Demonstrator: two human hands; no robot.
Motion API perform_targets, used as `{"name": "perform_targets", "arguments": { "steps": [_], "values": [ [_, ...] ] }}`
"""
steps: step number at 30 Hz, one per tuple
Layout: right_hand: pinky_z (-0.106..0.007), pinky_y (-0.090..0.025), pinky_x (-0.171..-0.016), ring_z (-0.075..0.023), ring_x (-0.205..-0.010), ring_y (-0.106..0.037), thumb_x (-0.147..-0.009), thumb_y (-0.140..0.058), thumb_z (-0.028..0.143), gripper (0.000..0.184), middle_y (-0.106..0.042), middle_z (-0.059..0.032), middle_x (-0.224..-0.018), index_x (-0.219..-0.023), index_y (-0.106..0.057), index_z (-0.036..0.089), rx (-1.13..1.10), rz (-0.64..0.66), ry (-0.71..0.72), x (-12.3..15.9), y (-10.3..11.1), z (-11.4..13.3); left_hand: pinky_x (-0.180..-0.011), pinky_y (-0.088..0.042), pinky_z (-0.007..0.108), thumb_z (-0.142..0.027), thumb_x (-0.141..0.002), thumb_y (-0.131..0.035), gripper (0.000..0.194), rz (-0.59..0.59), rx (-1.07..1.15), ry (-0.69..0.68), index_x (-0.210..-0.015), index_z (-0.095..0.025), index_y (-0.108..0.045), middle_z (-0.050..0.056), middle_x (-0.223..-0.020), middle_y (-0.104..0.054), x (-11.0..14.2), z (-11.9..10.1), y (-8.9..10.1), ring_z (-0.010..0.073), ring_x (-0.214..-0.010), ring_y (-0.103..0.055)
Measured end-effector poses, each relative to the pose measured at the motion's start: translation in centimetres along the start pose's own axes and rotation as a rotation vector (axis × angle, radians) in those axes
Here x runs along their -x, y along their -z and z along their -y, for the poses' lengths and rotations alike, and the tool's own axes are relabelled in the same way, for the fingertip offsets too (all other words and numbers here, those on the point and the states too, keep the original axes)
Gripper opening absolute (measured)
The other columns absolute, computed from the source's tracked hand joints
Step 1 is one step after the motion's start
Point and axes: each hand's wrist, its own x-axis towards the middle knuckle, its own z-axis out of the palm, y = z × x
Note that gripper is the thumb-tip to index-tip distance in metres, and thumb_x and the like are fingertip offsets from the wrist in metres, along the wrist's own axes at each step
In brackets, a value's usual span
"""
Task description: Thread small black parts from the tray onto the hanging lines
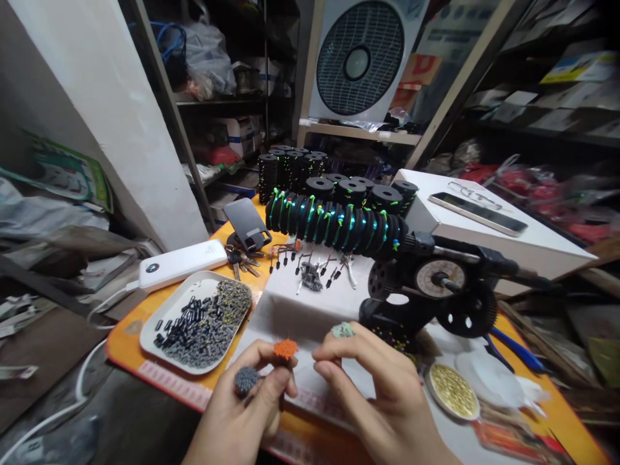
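My left hand [261, 397] is closed around two bundles of thin strands seen end-on. An orange bundle [285, 349] shows at the thumb and forefinger, and a dark grey bundle [246, 381] sits further back in the grip. To the right, my right hand [371, 387] has thumb and forefinger bent close together, with a pale green bundle [343, 330] showing behind its fingers. Beyond both hands lies white paper [295, 316] with small dark parts [310, 276] on it. A black winding machine [442, 279] carries a ribbed black roll [334, 223] wrapped in green and blue strands.
Left, a white tray [148, 329] holds small grey, black and yellow pieces. Beside it are a power bank [183, 263], keys [239, 258] and a phone stand [247, 223]. Right stand a dish of gold pieces [454, 391], blue-handled pliers [518, 349] and a white box [523, 252] bearing a phone [477, 212].
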Motion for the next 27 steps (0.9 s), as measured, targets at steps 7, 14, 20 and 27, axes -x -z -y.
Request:
{"name": "perform_targets", "arguments": {
  "steps": [7,14,20,27],
  "values": [
    [-0.019,-0.048,-0.059,-0.0104,-0.063,-0.064,-0.09,-0.064,0.012,0.01,-0.068,-0.0007,-0.071,-0.087,-0.073,0.017,-0.075,-0.061,-0.073,0.1,-0.4,0.2,-0.045,-0.024,0.019,-0.063,-0.074,-0.073,0.044,-0.077,-0.143,-0.033,-0.078,-0.02,-0.064,-0.009,-0.052,-0.038,0.5,0.5,-1.9,0.007,-0.046,-0.031],
    [-0.023,-0.047,-0.061,-0.0117,-0.063,-0.06,-0.087,-0.063,0.014,0.011,-0.065,0.0004,-0.069,-0.082,-0.071,0.019,-0.068,-0.007,-0.15,0.4,-0.3,0.5,-0.07,-0.049,0.023,-0.046,-0.084,-0.07,0.027,-0.062,-0.34,-0.284,-0.069,-0.024,-0.069,0.001,-0.07,-0.067,0.4,0.6,-1.7,0.0195,-0.073,-0.061],
    [-0.024,-0.046,-0.062,-0.0115,-0.064,-0.057,-0.089,-0.06,0.013,0.013,-0.062,0.0004,-0.07,-0.079,-0.065,0.018,-0.091,0.041,-0.149,0.5,-0.4,0.5,-0.068,-0.054,0.024,-0.049,-0.066,-0.086,0.032,-0.244,-0.061,-0.081,-0.077,-0.021,-0.073,0.002,-0.074,-0.07,0.7,1.1,-1.8,0.0182,-0.07,-0.062],
    [-0.025,-0.045,-0.061,-0.0134,-0.067,-0.057,-0.092,-0.06,0.015,0.012,-0.062,0.0002,-0.075,-0.088,-0.069,0.023,0.02,0.067,-0.111,0.9,0.3,-0.2,-0.057,-0.046,0.018,-0.047,-0.07,-0.085,0.031,-0.188,0.089,-0.104,-0.074,-0.019,-0.071,-0.001,-0.064,-0.061,0.8,0.5,0.0,0.0111,-0.061,-0.054]
  ]
}}
